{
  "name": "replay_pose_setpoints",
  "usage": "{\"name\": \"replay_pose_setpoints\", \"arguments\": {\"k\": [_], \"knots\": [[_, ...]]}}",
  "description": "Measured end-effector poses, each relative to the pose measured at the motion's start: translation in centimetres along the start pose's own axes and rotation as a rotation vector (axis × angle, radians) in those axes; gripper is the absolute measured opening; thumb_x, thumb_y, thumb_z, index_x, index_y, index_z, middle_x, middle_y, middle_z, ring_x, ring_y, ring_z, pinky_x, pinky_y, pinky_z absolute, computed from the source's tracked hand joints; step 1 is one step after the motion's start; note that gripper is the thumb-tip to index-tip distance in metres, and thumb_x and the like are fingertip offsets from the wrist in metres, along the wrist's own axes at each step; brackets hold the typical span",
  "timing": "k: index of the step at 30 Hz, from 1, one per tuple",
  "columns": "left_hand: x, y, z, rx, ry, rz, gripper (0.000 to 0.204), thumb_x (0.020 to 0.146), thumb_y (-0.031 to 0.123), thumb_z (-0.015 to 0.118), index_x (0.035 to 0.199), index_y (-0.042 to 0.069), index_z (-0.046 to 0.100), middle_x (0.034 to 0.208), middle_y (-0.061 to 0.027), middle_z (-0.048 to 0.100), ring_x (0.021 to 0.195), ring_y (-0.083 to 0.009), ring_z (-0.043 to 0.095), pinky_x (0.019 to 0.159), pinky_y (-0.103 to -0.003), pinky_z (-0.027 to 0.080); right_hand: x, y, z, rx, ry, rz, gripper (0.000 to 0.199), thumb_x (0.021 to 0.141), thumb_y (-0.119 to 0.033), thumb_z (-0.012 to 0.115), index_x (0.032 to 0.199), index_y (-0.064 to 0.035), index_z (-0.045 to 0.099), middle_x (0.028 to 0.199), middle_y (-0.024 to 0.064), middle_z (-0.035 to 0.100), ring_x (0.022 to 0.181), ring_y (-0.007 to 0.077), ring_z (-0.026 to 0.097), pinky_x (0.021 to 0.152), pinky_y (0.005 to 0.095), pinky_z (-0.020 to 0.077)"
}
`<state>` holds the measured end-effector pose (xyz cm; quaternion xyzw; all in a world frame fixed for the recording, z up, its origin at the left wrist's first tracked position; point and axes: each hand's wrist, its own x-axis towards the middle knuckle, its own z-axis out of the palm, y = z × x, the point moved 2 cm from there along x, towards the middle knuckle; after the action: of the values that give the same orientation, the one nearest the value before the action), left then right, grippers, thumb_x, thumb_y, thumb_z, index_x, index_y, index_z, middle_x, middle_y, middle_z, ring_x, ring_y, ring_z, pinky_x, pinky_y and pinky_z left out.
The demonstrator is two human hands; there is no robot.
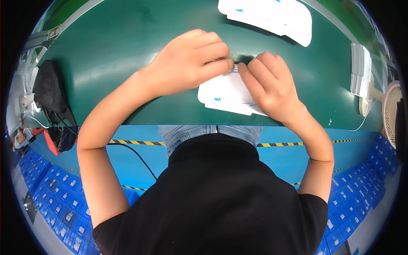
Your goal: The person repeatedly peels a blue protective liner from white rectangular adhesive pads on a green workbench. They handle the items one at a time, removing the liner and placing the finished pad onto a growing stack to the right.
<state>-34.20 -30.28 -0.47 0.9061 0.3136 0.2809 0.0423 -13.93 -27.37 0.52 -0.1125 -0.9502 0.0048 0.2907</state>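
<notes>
A white backing sheet (221, 91) with rounded corners and small blue print lies near the front edge of the green table. My left hand (193, 59) is closed, with thumb and forefinger pinched together at the sheet's far edge. Opposite it, my right hand (272, 85) has curled fingers and covers the sheet's right part. Its thumb and forefinger meet close to the left fingertips, at the same edge. What exactly lies between the fingertips is mostly hidden. Farther off sit more white sheets (270, 17) of the same look, overlapping each other.
On the right of the green table (127, 38) stand a stack of white pieces (360, 70) and a fan (391, 106). A black mesh item (50, 91) hangs at the left. Blue bins (63, 204) line the floor on both sides behind me, with striped tape (140, 143) on the blue floor.
</notes>
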Motion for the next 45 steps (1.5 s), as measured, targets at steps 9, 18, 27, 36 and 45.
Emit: {"name": "replay_pose_setpoints", "arguments": {"k": [9,18,27,36,45], "knots": [[0.1,4.3,-1.1,0.149,-0.095,-0.200,0.031,0.076,0.011,0.071,0.104,0.000,0.070,0.108,-0.0120,0.063,0.113,-0.0296,0.060,0.107,-0.049,0.041,-0.3,-0.7,-0.1,-0.101,-0.064,0.038,0.017,0.062,-0.007,0.067,0.078,-0.0016,0.064,0.083,0.0047,0.053,0.083,0.0204,0.055,0.069,0.0317,0.0472],[-0.7,5.8,0.3,0.194,-0.026,-0.376,0.038,0.077,0.019,0.071,0.110,0.000,0.069,0.119,-0.0149,0.062,0.121,-0.0328,0.057,0.110,-0.053,0.037,-1.6,-3.6,-0.3,-0.203,-0.082,0.316,0.030,0.074,-0.007,0.066,0.102,0.0009,0.072,0.096,0.0010,0.060,0.094,0.0182,0.058,0.089,0.0362,0.0448],[0.4,9.2,3.0,0.209,0.045,-0.511,0.057,0.084,0.026,0.069,0.130,-0.006,0.057,0.130,-0.0177,0.062,0.124,-0.0329,0.058,0.112,-0.054,0.035,-1.7,-4.0,-0.1,-0.225,-0.028,0.376,0.030,0.073,-0.009,0.065,0.100,-0.0002,0.071,0.096,0.0014,0.061,0.096,0.0184,0.060,0.101,0.0399,0.0456],[0.0,9.5,3.1,0.246,0.055,-0.519,0.068,0.084,0.048,0.069,0.125,-0.005,0.061,0.127,-0.0180,0.064,0.128,-0.0298,0.056,0.111,-0.065,0.029,-2.6,-5.6,-0.7,-0.185,-0.106,0.425,0.042,0.077,-0.009,0.063,0.117,0.0035,0.065,0.116,0.0144,0.065,0.115,0.0272,0.062,0.108,0.0442,0.0468],[-1.9,9.1,2.9,0.235,0.056,-0.521,0.071,0.084,0.040,0.074,0.136,-0.004,0.052,0.130,-0.0159,0.064,0.124,-0.0279,0.060,0.116,-0.058,0.024,-3.2,-5.2,-0.9,-0.145,-0.126,0.409,0.044,0.078,-0.007,0.064,0.120,0.0042,0.063,0.122,0.0160,0.064,0.119,0.0292,0.061,0.108,0.0440,0.0470]]}}
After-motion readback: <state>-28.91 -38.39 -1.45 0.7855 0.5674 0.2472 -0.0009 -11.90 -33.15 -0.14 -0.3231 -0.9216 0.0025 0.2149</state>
